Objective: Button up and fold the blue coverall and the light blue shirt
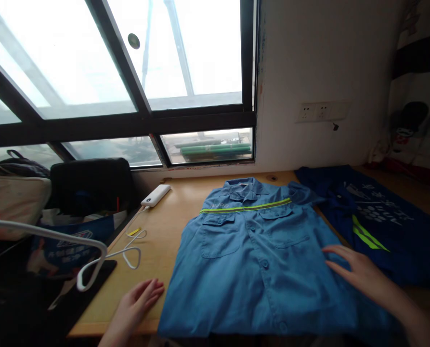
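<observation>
A blue work shirt [232, 270] lies front up on the wooden table, its collar toward the window. It has buttons down the middle, two flap chest pockets and a yellow-green reflective stripe across the chest. Beside its lower left edge, my left hand [142, 296] rests over the tabletop with fingers loosely bent and nothing visible in them. My right hand [352, 265] is at the shirt's right side, thumb and fingers apart, fingertips at the cloth. The shirt's right sleeve area is partly hidden under that hand and forearm.
A dark blue garment [384, 212] with white print lies at the right. On the wooden table [186, 202] are a white power bank [156, 195] and its cable [131, 258]. A white curved bar [92, 246] juts in from the left, before a black chair [92, 183] and bags.
</observation>
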Available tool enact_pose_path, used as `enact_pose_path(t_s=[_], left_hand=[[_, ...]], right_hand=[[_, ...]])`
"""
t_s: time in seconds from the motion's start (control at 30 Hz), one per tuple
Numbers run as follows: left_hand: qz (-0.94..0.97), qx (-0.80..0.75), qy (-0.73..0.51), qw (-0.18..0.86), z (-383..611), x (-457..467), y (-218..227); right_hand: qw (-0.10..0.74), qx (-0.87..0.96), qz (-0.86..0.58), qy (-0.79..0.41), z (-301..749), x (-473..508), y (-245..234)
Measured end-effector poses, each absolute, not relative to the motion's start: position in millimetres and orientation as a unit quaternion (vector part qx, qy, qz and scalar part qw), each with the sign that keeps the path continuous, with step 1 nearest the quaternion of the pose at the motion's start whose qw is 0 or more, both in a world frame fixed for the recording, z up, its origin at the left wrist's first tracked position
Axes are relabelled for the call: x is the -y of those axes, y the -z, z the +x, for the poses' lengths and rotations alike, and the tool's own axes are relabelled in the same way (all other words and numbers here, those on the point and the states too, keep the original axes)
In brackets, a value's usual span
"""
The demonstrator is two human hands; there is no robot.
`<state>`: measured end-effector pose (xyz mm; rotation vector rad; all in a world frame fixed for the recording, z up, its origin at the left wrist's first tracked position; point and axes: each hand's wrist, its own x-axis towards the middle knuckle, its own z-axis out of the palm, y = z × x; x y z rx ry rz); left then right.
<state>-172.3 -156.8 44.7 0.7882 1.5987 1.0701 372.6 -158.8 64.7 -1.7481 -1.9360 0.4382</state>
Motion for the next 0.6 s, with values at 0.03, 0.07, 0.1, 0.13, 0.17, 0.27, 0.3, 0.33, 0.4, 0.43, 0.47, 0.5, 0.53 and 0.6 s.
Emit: enact_pose_path(t_s=[0.03, 0.07, 0.1, 0.13, 0.17, 0.27, 0.3, 0.33, 0.4, 0.43, 0.47, 0.5, 0.53, 0.6], left_hand=[[0.298, -0.642, -0.448, 0.546, -166.7, 143.1, -43.2], [0.274, -0.619, -0.442, 0.588, -159.5, 129.8, -41.7], [0.256, -0.589, -0.431, 0.634, -151.2, 117.2, -40.2], [0.238, -0.553, -0.420, 0.679, -142.5, 105.1, -38.6], [0.223, -0.513, -0.413, 0.719, -134.0, 93.3, -37.0], [0.207, -0.382, -0.428, 0.792, -112.3, 57.4, -31.6], [0.213, -0.345, -0.440, 0.801, -106.4, 44.8, -29.9], [0.224, -0.318, -0.449, 0.804, -101.0, 31.9, -28.5], [0.253, -0.300, -0.465, 0.794, -91.9, 5.7, -27.2], [0.269, -0.309, -0.476, 0.778, -88.5, -6.9, -27.6], [0.287, -0.333, -0.495, 0.749, -86.2, -18.8, -28.6], [0.304, -0.365, -0.520, 0.710, -85.5, -29.4, -30.3], [0.318, -0.395, -0.545, 0.668, -86.8, -38.4, -32.2], [0.338, -0.449, -0.589, 0.581, -95.5, -51.2, -35.8]], right_hand=[[0.273, 0.718, -0.620, -0.161, 350.3, 131.3, -69.3], [0.304, 0.725, -0.597, -0.161, 327.3, 104.8, -69.5], [0.327, 0.733, -0.573, -0.165, 304.5, 80.0, -65.6], [0.349, 0.736, -0.556, -0.168, 283.0, 57.5, -58.5], [0.365, 0.737, -0.544, -0.168, 263.5, 37.6, -49.1], [0.393, 0.722, -0.550, -0.149, 221.8, -3.5, -16.9], [0.396, 0.719, -0.555, -0.136, 214.1, -11.2, -7.5], [0.396, 0.718, -0.559, -0.123, 209.3, -16.4, 0.7], [0.398, 0.721, -0.557, -0.110, 206.9, -21.5, 12.3], [0.399, 0.722, -0.553, -0.112, 208.0, -22.5, 15.8], [0.402, 0.723, -0.549, -0.118, 210.0, -23.0, 18.2], [0.406, 0.722, -0.546, -0.124, 212.1, -23.4, 19.5], [0.409, 0.721, -0.544, -0.129, 214.1, -23.7, 20.0], [0.414, 0.719, -0.542, -0.134, 216.2, -24.3, 19.6]])
